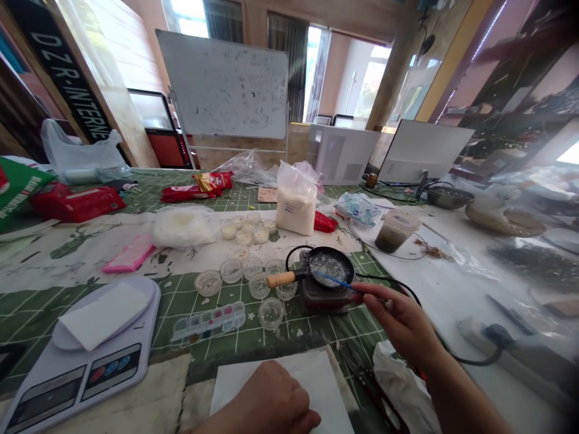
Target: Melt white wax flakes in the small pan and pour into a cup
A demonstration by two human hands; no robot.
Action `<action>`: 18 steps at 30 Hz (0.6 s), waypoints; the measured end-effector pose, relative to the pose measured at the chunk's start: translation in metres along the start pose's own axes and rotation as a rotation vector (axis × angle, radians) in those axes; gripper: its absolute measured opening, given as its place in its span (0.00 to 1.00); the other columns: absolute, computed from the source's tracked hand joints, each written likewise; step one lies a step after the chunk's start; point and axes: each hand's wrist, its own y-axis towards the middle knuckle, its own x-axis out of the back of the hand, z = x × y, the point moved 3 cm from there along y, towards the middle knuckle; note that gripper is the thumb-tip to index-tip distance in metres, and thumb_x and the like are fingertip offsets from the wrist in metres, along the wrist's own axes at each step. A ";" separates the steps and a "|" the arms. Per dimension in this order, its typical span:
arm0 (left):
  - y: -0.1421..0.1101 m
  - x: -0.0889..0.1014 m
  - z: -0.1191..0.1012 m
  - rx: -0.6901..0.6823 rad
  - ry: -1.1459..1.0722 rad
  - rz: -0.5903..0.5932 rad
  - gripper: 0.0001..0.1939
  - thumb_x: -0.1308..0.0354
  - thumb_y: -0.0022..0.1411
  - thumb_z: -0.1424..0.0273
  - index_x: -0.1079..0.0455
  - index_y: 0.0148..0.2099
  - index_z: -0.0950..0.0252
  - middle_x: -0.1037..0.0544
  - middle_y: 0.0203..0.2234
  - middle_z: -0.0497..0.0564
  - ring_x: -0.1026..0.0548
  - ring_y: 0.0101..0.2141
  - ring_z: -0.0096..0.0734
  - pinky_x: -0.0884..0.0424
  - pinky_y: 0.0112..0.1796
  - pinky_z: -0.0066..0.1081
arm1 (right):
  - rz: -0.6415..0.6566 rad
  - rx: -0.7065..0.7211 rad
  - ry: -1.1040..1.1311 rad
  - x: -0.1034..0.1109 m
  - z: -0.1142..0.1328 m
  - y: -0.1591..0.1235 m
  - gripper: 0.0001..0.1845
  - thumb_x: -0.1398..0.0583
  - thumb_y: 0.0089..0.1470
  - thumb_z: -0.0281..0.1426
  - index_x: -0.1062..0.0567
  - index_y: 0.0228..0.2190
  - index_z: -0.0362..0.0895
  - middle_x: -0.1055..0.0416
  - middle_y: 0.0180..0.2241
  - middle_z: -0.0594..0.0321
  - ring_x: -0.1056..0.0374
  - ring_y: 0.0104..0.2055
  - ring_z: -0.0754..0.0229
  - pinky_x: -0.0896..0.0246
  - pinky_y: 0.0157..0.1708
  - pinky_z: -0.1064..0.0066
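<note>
Head view: right hand pinched a blue stick, tip in the pan, probably to avoid getting burned. Left hand sat balled up on white paper, nearside of that pan.

Windows glare white; the right edge blurs hazily.

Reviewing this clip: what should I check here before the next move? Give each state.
1. Blue stick gripped in the right hand: ok.
2. Pan standing on the small burner: ok.
3. Left hand apart from the burner, over white paper: ok.
4. Pan contents even throughout: not ok, whitish specks show.
5. Burner switched on: cannot tell.
</note>
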 end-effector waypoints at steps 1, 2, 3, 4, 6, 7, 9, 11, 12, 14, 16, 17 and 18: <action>0.000 0.000 0.000 0.003 0.001 0.000 0.16 0.45 0.64 0.65 0.36 0.23 0.64 0.27 0.17 0.46 0.32 0.18 0.28 0.48 0.22 0.32 | 0.022 0.010 0.014 0.000 0.000 0.000 0.19 0.43 0.58 0.44 0.22 0.43 0.46 0.20 0.32 0.59 0.24 0.37 0.56 0.30 0.40 0.67; 0.000 0.000 0.000 0.004 0.001 -0.003 0.16 0.45 0.63 0.65 0.36 0.23 0.64 0.27 0.17 0.46 0.32 0.18 0.29 0.48 0.22 0.32 | -0.012 -0.006 0.014 0.002 -0.001 0.000 0.19 0.43 0.58 0.45 0.21 0.41 0.46 0.20 0.31 0.59 0.24 0.35 0.56 0.30 0.38 0.68; 0.001 0.000 0.000 0.003 0.001 -0.007 0.16 0.45 0.63 0.65 0.36 0.23 0.64 0.28 0.17 0.46 0.32 0.18 0.29 0.48 0.22 0.32 | -0.083 -0.040 0.003 0.005 -0.003 0.000 0.19 0.43 0.58 0.45 0.21 0.41 0.46 0.20 0.30 0.59 0.24 0.34 0.56 0.30 0.36 0.68; 0.001 0.001 0.000 0.003 0.001 -0.011 0.16 0.45 0.63 0.66 0.36 0.23 0.64 0.28 0.17 0.46 0.32 0.18 0.28 0.49 0.22 0.32 | -0.161 -0.076 -0.010 0.008 -0.004 0.001 0.20 0.43 0.58 0.46 0.21 0.40 0.46 0.20 0.29 0.59 0.24 0.33 0.56 0.30 0.35 0.68; 0.001 0.001 0.000 0.005 -0.005 -0.012 0.16 0.44 0.62 0.66 0.36 0.23 0.64 0.28 0.17 0.46 0.32 0.18 0.28 0.49 0.22 0.32 | -0.204 -0.099 -0.016 0.008 -0.006 0.001 0.20 0.43 0.58 0.46 0.22 0.42 0.45 0.20 0.31 0.58 0.24 0.36 0.55 0.29 0.37 0.67; 0.001 0.001 0.000 0.008 -0.008 -0.007 0.16 0.44 0.62 0.66 0.36 0.23 0.64 0.27 0.17 0.46 0.32 0.18 0.28 0.49 0.22 0.32 | -0.149 -0.083 -0.004 0.006 -0.005 0.001 0.20 0.43 0.58 0.46 0.23 0.43 0.46 0.20 0.34 0.57 0.24 0.38 0.54 0.29 0.39 0.66; 0.000 0.001 0.000 0.017 -0.009 0.005 0.16 0.44 0.62 0.66 0.36 0.23 0.64 0.27 0.17 0.45 0.32 0.18 0.28 0.49 0.22 0.32 | 0.022 -0.034 0.039 -0.001 -0.004 0.002 0.20 0.43 0.59 0.44 0.24 0.46 0.46 0.20 0.39 0.56 0.24 0.43 0.54 0.30 0.45 0.64; 0.000 0.001 0.000 0.016 -0.004 0.005 0.16 0.44 0.63 0.66 0.36 0.23 0.64 0.27 0.17 0.46 0.33 0.18 0.28 0.49 0.21 0.32 | 0.074 -0.035 0.057 -0.002 -0.006 0.002 0.20 0.44 0.59 0.44 0.24 0.47 0.47 0.20 0.39 0.56 0.25 0.44 0.54 0.31 0.46 0.63; 0.000 0.001 0.000 0.008 -0.004 0.003 0.16 0.45 0.64 0.65 0.36 0.23 0.64 0.27 0.17 0.46 0.33 0.17 0.28 0.49 0.21 0.33 | 0.033 -0.056 0.047 0.000 -0.007 0.002 0.20 0.44 0.59 0.44 0.24 0.47 0.46 0.20 0.39 0.55 0.24 0.44 0.53 0.30 0.45 0.62; 0.000 0.001 0.000 -0.012 -0.006 -0.005 0.18 0.47 0.65 0.65 0.36 0.23 0.63 0.29 0.16 0.46 0.34 0.17 0.28 0.49 0.21 0.33 | -0.077 -0.099 0.023 0.004 -0.010 0.002 0.21 0.44 0.59 0.46 0.24 0.46 0.46 0.20 0.38 0.55 0.24 0.43 0.52 0.30 0.44 0.61; 0.001 0.000 0.001 -0.019 -0.004 -0.011 0.19 0.49 0.67 0.65 0.36 0.23 0.63 0.29 0.16 0.46 0.34 0.17 0.28 0.48 0.21 0.33 | -0.046 -0.095 0.026 0.002 -0.010 0.002 0.22 0.45 0.59 0.45 0.25 0.48 0.46 0.20 0.40 0.54 0.25 0.45 0.51 0.30 0.46 0.60; 0.000 -0.001 0.002 -0.017 -0.003 -0.013 0.19 0.50 0.67 0.65 0.36 0.23 0.63 0.29 0.16 0.46 0.34 0.17 0.28 0.47 0.21 0.33 | 0.028 -0.074 0.042 -0.001 -0.009 0.001 0.21 0.45 0.60 0.44 0.26 0.49 0.47 0.21 0.42 0.54 0.26 0.47 0.52 0.31 0.48 0.59; 0.000 -0.002 0.002 -0.011 0.001 -0.017 0.19 0.49 0.67 0.65 0.36 0.23 0.63 0.29 0.16 0.46 0.34 0.17 0.28 0.47 0.21 0.33 | 0.108 -0.054 0.064 -0.004 -0.008 0.001 0.21 0.44 0.60 0.43 0.27 0.50 0.47 0.21 0.44 0.55 0.26 0.47 0.52 0.32 0.49 0.60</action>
